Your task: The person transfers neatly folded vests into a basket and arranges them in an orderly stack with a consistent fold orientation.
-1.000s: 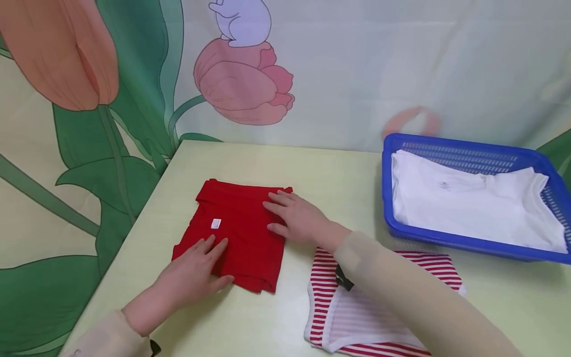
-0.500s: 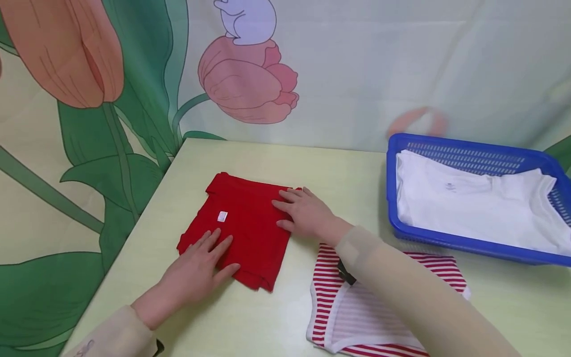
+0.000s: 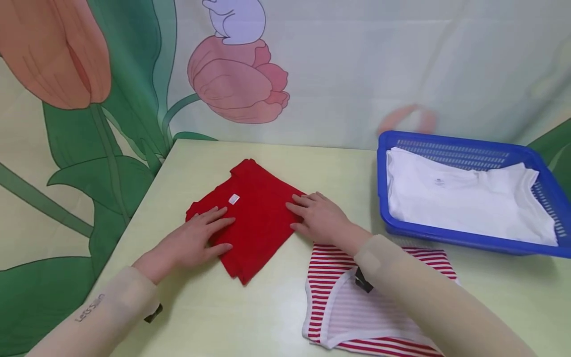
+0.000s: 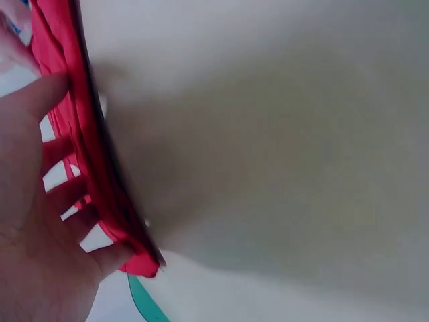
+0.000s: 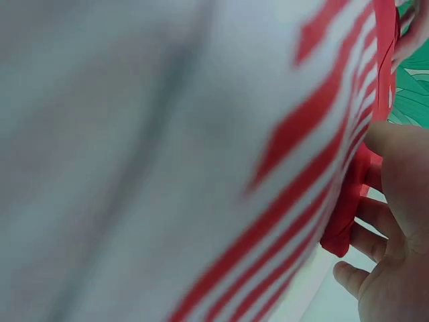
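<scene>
A folded red garment (image 3: 263,213) with a small white label (image 3: 234,199) lies flat on the table, set diagonally. My left hand (image 3: 192,240) rests on its left side, fingers spread and fairly straight. On its right corner lies my right hand (image 3: 318,218), fingers stretched out over the cloth. In the left wrist view, the left fingertips (image 4: 59,87) lie along the garment's layered edge. The right wrist view has the right hand (image 5: 395,235) at the red cloth, partly behind striped fabric close to the camera.
A red-and-white striped garment (image 3: 323,287) lies at front right, partly under my right forearm. Behind it stands a blue plastic basket (image 3: 450,235) holding folded white clothing (image 3: 459,196). The pale table (image 3: 214,317) meets a flower-printed backdrop (image 3: 334,74) at its far edge.
Both hands have turned the red garment clockwise on the table, from nearly square to diagonal. The left hand moved away from me, and the right hand shifted slightly right.
</scene>
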